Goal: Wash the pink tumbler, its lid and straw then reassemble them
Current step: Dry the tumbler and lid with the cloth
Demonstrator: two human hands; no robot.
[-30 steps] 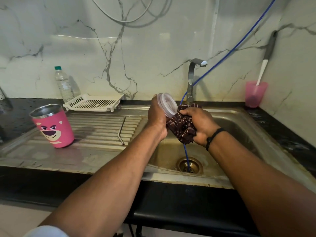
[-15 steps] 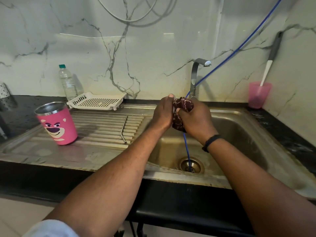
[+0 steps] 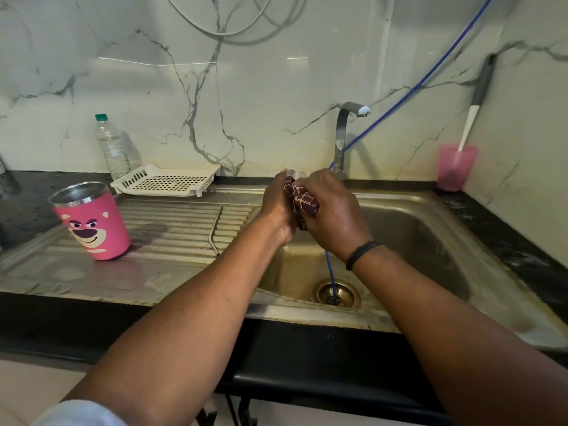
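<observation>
Two hands meet over the sink [image 3: 430, 229], pressed together on a dark patterned cloth [image 3: 302, 201]. I read the left hand [image 3: 278, 207] as gripping the lid [image 3: 295, 173]; only a sliver of clear rim shows at the top of the bundle, so I cannot tell how it is held. My right hand [image 3: 333, 210] is wrapped around the cloth, wiping or drying by my guess.

Pink tumbler [image 3: 92, 221] stands upright and open-mouthed on the draining board [image 3: 172, 229], out at about nine o'clock from the hands, well apart. Straw [image 3: 215, 230] lies flat on the ribs between tumbler and hands, long axis running twelve to six, bent end toward twelve. Left hand is the nearer one to both.

Judgement: the lid step is in hand and reassembly is not yet begun. The coming reach goes leftward, toward nine o'clock, so the left hand suits it best. Straw will want a pinch across its thin shaft, as it sits low in a groove.

Tap [image 3: 344, 133] shows no water running.
</observation>
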